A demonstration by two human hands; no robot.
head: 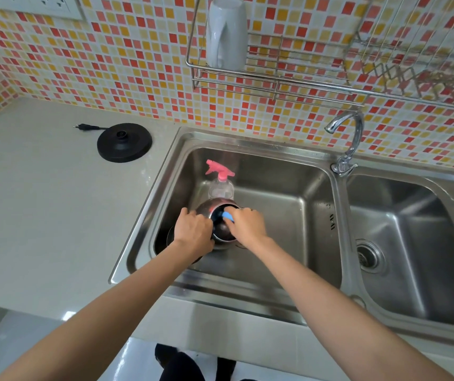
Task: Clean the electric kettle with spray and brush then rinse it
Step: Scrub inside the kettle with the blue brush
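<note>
1. Nearest the camera we note two bare forearms reaching forward and down into the left basin of the steel sink (148,204).
2. We find the kettle (221,229) inside that left basin, toward its front left part, with its open mouth turned up toward the camera and the dark inside showing.
3. Our left hand (192,233) is wrapped over the kettle's left side, fingers curled against the rim and wall, gripping it.
4. Our right hand (247,224) sits at the kettle's right rim, fingers closed around a blue brush (227,215); only a small blue part shows at the mouth of the kettle, and the bristles are hidden.
5. We record a clear spray bottle (220,185) with a pink trigger head standing upright in the same basin, just behind the kettle and close to touching it; whether they touch we cannot tell.
6. Left of the sink, on the grey counter (41,215), lies the black round kettle base (124,142), with its cord and plug (83,127) stretched out to the left.
7. Behind the sink's divider stands the tap (349,138), its spout turned toward the left basin; no water is seen running.
8. Above the sink, a white mug (227,31) hangs upside down in a wire rack (275,78) on the tiled wall.
</note>
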